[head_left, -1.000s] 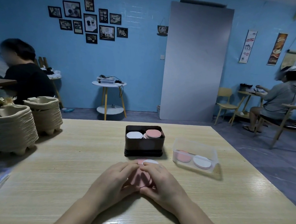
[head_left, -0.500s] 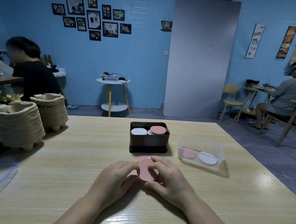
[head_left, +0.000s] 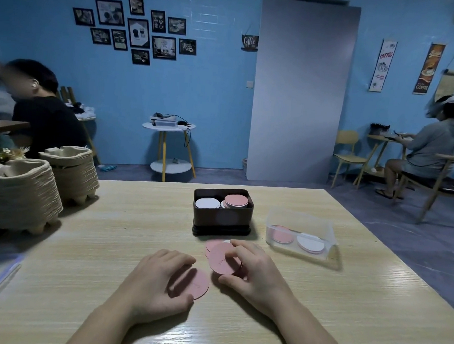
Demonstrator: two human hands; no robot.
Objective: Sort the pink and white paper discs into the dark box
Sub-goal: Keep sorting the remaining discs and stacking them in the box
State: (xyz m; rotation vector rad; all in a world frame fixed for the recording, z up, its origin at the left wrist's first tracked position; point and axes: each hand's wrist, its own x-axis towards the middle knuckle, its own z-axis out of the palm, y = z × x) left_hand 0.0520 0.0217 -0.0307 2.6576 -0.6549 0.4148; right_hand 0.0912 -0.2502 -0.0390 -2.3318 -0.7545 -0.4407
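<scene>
In the head view, just right of the left grip (head_left: 157, 281), the right grip (head_left: 252, 268) pinches a round, matte tilted pink disc (head_left: 222, 259) by its edge. The left grip clasps a flat pink disc (head_left: 197, 284) lying on the bench (head_left: 112, 231). Beyond both grips, the dark box (head_left: 222, 219) holds one white stack and one pink stack.

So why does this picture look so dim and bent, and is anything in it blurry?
Head view: the light is dim and blue-tinged; the wide lens skews the pale wooden table and the grey door panel; soft glare streaks the near tabletop; the left hand, right hand and pink paper discs are sharp; the seated person in grey at right looks soft.
</scene>
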